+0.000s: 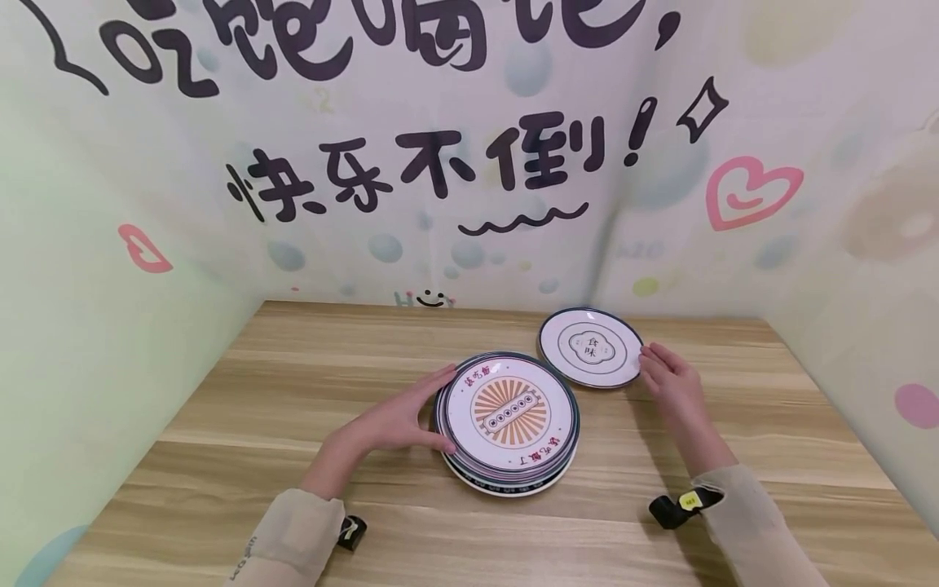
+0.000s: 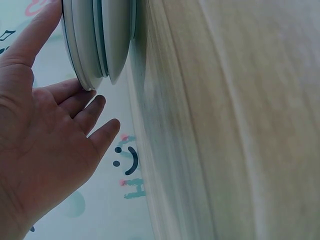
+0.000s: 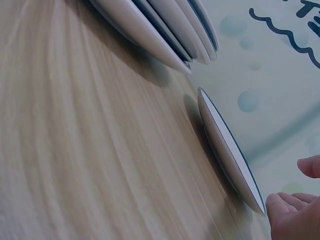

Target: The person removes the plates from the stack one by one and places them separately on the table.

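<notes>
A stack of several plates (image 1: 458, 440) sits mid-table, its top plate decorated with an orange sunburst and red characters. My left hand (image 1: 399, 420) rests against the stack's left side, thumb at the near rim and fingers at the far rim. From the left wrist view, that hand (image 2: 55, 130) has its fingers spread loosely beside the plate edges. Behind the stack to the right lies a single white plate (image 1: 565, 355) with a dark blue rim and a small central emblem. The fingertips of my right hand (image 1: 675, 387) are right at its right rim, with the thumb apart from it in the right wrist view.
The wood-grain table (image 1: 308, 359) meets a white printed backdrop (image 1: 440, 269) with large dark characters along its back edge. Side walls stand at left and right. Black wrist cameras show near both cuffs.
</notes>
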Motion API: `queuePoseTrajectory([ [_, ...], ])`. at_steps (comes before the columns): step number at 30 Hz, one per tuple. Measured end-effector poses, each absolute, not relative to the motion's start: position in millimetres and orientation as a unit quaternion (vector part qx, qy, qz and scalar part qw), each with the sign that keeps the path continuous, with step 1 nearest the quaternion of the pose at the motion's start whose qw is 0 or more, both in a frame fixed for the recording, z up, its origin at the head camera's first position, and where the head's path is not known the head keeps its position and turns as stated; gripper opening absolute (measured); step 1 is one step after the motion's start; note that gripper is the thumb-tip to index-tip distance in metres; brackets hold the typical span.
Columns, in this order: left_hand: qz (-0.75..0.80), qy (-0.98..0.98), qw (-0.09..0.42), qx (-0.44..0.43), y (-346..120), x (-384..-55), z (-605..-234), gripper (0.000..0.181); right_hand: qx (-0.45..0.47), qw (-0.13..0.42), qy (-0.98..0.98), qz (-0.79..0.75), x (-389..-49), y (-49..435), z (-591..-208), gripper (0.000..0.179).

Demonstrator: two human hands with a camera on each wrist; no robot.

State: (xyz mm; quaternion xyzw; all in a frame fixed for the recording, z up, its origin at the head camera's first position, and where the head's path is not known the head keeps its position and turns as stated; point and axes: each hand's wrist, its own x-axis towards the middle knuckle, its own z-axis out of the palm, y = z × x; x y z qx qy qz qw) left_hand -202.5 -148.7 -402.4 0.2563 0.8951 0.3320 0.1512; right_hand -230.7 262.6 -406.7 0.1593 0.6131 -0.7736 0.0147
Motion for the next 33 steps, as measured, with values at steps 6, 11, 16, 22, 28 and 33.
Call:
queuePoseTrajectory([
  [6,0.332,0.894,0.15,0.26,-149,-204,-404,0.111,0.12,0.01,0.606,-0.786,-224,258,-406,0.071],
  [11,0.334,0.892,0.149,0.266,-150,-205,-407,0.11,0.109,0.019,0.631,-0.768,-220,252,-407,0.071],
  [16,0.336,0.891,0.149,0.266,-149,-205,-406,0.11,0.09,0.031,0.661,-0.744,-215,244,-407,0.069],
  [22,0.33,0.896,0.152,0.256,-149,-203,-404,0.11,0.065,0.049,0.674,-0.734,-211,232,-410,0.067],
  [28,0.333,0.896,0.154,0.251,-148,-202,-403,0.111,0.054,0.065,0.689,-0.72,-206,217,-412,0.066],
  [33,0.332,0.897,0.154,0.248,-148,-202,-403,0.11,0.035,0.068,0.704,-0.706,-200,205,-412,0.063],
])
